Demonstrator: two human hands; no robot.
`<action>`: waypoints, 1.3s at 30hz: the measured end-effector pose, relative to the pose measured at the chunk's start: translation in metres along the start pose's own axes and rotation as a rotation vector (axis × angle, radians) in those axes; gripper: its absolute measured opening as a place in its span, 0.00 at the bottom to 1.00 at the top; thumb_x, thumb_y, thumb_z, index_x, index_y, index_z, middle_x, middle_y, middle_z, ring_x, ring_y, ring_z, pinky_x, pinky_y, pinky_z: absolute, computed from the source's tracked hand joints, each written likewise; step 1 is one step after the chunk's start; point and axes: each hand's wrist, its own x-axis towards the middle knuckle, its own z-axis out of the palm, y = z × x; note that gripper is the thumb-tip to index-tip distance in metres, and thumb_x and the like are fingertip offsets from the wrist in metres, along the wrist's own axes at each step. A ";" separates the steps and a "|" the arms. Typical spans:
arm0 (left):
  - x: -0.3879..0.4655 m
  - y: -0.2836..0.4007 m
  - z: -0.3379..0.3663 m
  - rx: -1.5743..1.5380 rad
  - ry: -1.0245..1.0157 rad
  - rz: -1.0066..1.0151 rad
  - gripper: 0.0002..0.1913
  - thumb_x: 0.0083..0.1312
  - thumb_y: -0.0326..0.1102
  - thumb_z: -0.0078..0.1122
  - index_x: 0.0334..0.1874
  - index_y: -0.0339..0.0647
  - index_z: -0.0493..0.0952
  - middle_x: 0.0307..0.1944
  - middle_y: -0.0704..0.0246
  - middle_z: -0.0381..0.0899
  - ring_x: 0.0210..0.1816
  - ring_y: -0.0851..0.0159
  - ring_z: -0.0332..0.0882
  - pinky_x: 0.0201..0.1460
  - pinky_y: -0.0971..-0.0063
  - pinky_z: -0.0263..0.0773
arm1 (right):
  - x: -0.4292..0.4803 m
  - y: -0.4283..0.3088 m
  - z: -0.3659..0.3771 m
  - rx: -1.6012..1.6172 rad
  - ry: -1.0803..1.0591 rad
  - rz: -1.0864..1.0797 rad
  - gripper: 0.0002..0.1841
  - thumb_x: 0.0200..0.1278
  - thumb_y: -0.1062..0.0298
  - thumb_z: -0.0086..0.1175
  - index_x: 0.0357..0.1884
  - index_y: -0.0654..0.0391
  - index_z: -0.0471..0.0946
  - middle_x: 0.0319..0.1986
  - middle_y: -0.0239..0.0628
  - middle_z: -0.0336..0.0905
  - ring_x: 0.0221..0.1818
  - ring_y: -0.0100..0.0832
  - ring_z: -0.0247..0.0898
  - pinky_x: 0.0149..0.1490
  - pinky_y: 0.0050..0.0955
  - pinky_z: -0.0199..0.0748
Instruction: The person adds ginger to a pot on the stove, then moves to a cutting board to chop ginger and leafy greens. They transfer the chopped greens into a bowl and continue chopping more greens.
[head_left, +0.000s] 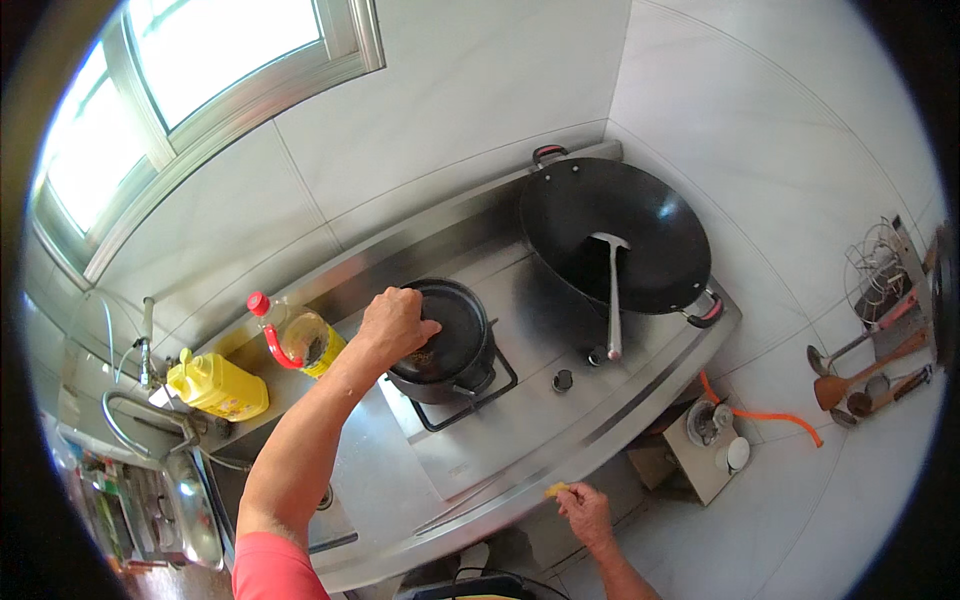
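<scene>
My left hand (396, 321) grips the top of the black lid (459, 322), its fingers covering the knob. The lid lies on a black pot (442, 391), which stands on a burner grate (501, 382) of the steel stove. Between the fingertips of my right hand (586, 513) is a small yellowish piece (556, 490), at the front edge of the steel counter; what it is cannot be told. To the right of the pot sits a large black wok (637, 217) with a metal spatula (614, 300) resting in it, the handle over the rim.
A red-capped plastic oil bottle (306, 337) and a yellow jug (219, 387) stand left of the pot. A faucet (120, 420) arches over the sink at the left. Ladles and spoons (840, 390) hang on the right wall, above an orange hose (780, 417) and a small shelf (690, 457).
</scene>
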 end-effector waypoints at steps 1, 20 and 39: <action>0.001 0.000 0.002 -0.004 -0.002 -0.011 0.17 0.48 0.41 0.67 0.30 0.31 0.81 0.27 0.47 0.80 0.33 0.45 0.81 0.39 0.59 0.77 | 0.003 0.000 -0.001 -0.002 -0.021 -0.006 0.11 0.59 0.65 0.56 0.34 0.65 0.79 0.19 0.32 0.76 0.22 0.21 0.72 0.29 0.23 0.70; -0.081 -0.029 -0.087 -0.083 0.443 -0.183 0.16 0.45 0.38 0.58 0.27 0.28 0.79 0.28 0.48 0.78 0.32 0.45 0.77 0.41 0.60 0.74 | 0.104 -0.179 0.031 -0.237 -0.078 -0.647 0.11 0.62 0.67 0.51 0.33 0.65 0.79 0.24 0.41 0.78 0.25 0.34 0.74 0.32 0.29 0.72; -0.233 -0.107 0.037 -0.246 0.255 -0.487 0.17 0.42 0.36 0.62 0.30 0.28 0.79 0.27 0.51 0.78 0.30 0.48 0.79 0.37 0.59 0.76 | 0.180 -0.240 0.127 -0.826 -0.306 -1.098 0.05 0.55 0.70 0.58 0.29 0.60 0.81 0.26 0.43 0.78 0.31 0.43 0.76 0.38 0.37 0.75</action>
